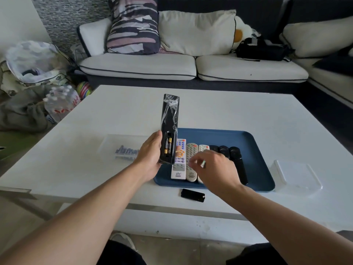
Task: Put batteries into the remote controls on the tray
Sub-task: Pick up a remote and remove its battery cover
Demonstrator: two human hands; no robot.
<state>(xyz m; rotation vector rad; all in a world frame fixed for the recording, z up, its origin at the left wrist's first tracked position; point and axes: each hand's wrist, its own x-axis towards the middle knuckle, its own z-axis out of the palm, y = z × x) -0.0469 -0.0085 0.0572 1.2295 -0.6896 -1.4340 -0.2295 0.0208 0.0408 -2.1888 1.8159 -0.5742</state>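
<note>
Two gold-black batteries (167,145) sit in the long black plastic-wrapped remote (169,129), gripped upright by the left hand (150,153); six remotes lie on the blue tray (254,150) under the loosely curled right hand (215,167).

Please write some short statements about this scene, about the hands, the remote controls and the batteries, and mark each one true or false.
1. The left hand holds a black remote with its battery compartment open. True.
2. That compartment is empty. False: two batteries sit inside.
3. The battery cover lies on the table, in front of the blue tray. True.
4. The right hand rests flat on the sofa. False: it hovers over the remotes on the tray.
</note>
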